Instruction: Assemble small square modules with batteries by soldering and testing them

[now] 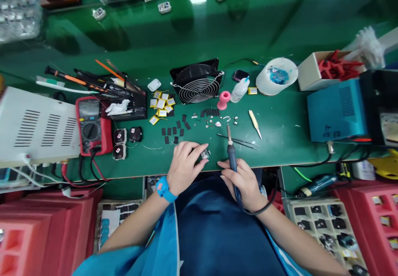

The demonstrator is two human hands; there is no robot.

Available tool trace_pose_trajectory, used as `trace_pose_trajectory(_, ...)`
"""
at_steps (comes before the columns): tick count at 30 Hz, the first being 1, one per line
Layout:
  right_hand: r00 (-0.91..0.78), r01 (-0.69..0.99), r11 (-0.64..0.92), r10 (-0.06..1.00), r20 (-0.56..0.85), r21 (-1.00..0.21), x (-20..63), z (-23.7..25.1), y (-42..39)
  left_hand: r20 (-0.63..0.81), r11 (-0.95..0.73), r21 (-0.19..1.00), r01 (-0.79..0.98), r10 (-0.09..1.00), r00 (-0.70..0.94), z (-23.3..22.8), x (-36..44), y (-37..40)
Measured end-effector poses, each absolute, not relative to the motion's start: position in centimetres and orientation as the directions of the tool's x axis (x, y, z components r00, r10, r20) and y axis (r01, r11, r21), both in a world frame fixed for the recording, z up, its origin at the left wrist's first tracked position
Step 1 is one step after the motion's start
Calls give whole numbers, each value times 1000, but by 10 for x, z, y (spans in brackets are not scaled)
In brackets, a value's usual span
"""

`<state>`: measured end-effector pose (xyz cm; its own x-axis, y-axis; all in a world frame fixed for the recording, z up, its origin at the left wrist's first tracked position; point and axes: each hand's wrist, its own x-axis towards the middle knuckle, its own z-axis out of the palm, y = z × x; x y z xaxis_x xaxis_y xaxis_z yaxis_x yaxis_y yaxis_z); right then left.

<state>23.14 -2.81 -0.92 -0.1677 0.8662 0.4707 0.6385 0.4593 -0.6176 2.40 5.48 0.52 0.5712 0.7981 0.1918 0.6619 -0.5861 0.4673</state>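
Two hands | left hand (184, 166) fingertips pinch small part (204, 155) | right hand (243, 182) grips soldering iron (231, 153)

Too small to identify: metal part (204, 155) pinched in left-hand fingers (199, 149), near the bench's front edge. Cut off at picture's edge: red crates (377, 222).

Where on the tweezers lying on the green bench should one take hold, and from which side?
Probably grip the tweezers at mid-length, pinching across both thin legs from above. They lie flat and free beyond the soldering iron in the right hand, so approaching from the right avoids its tip.
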Motion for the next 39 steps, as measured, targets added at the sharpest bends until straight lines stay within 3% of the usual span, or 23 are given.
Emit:
trace_pose_trajectory(7, -153, 591, 452, 876, 457, -668, 236, -6, -30, 170, -518, 479, 709, 847, 504, 6, 15, 44)
trace_pose_trajectory(10, -128, 507, 422, 899, 418, -752, 244, 1, -35, 165, -497, 501, 708, 858, 485, 4, 21, 48)
trace_pose_trajectory(15, 134, 350, 107, 978, 163, -931, 264, 23, -46, 158, -457, 548, 701, 879, 449, 3, 26, 49)
trace_pose_trajectory(20, 288, 216, -103, 957, -37, -971, 270, 34, -52, 151, -421, 570, 705, 898, 414, 2, 26, 47)
trace_pose_trajectory(23, 262, 262, -79, 965, -8, -962, 268, 33, -52, 147, -409, 587, 698, 902, 405, 3, 27, 47)
trace_pose_trajectory(30, 115, 254, 145, 977, 179, -956, 260, 29, -43, 140, -399, 597, 696, 906, 399, 3, 28, 46)
trace_pose_trajectory(39, 99, 296, 172, 973, 209, -940, 255, 29, -39, 212, -455, 572, 682, 886, 413, 0, 28, 46)
